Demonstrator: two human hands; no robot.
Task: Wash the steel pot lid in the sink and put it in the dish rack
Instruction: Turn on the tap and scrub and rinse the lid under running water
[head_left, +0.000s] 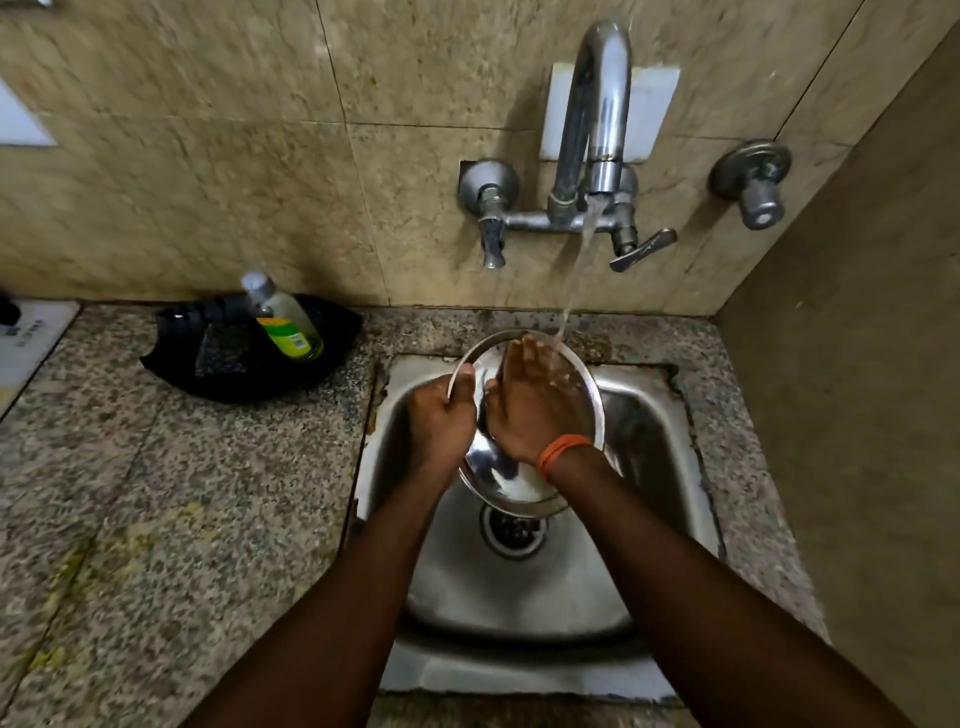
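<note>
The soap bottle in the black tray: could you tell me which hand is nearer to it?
Left. The left hand grips the lid's left rim, closer to the soap bottle; the right hand lies farther right.

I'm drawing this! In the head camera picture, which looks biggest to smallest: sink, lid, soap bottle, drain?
1. sink
2. lid
3. soap bottle
4. drain, looks nearly bottle-sized, so those two are unsure.

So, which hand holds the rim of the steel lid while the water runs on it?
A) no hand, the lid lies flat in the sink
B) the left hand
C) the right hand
B: the left hand grips the edge of the steel lid, held tilted over the sink, while the right hand lies open and flat on its surface under the water stream.
</note>
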